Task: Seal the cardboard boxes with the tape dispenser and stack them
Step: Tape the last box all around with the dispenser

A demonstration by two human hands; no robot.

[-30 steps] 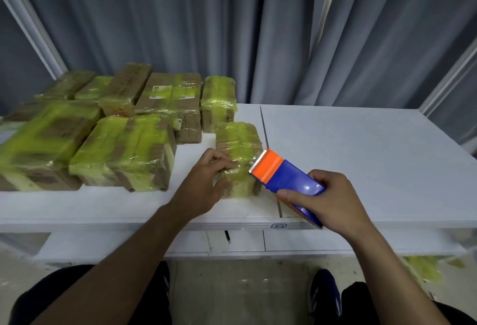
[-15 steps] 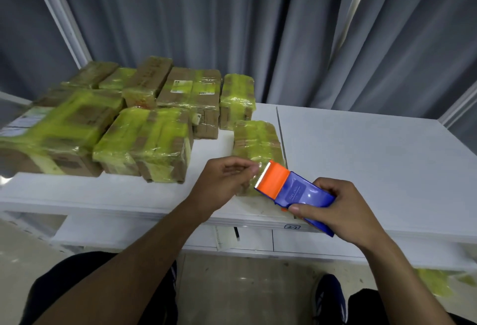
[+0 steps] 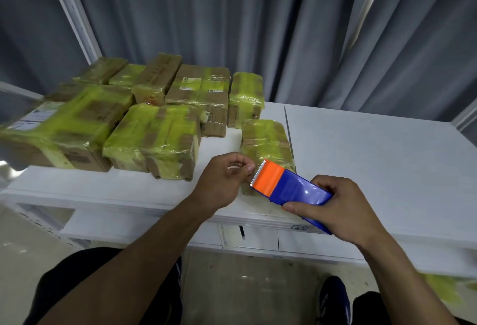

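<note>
The person's right hand [image 3: 340,211] is gripping the blue and orange tape dispenser [image 3: 291,188], with the fingers wrapped over its blue body and the thumb pressing along the near side. The dispenser is hovering above the front edge of the white table [image 3: 374,159], and its orange end with the toothed edge [image 3: 255,176] is pointing left. The left hand [image 3: 222,185] is sitting just beside that edge, its fingers curled in and the thumb and forefinger tips [image 3: 249,168] drawn close together. Whether they are pinching tape cannot be told. A small box [image 3: 263,138] wrapped in yellow-green tape is lying flat on the table just behind the dispenser, partly hidden by it. More taped boxes [image 3: 160,141] are sitting packed together on the left half of the table, apart from the small one. A grey curtain [image 3: 258,27] is hanging behind the table.
</note>
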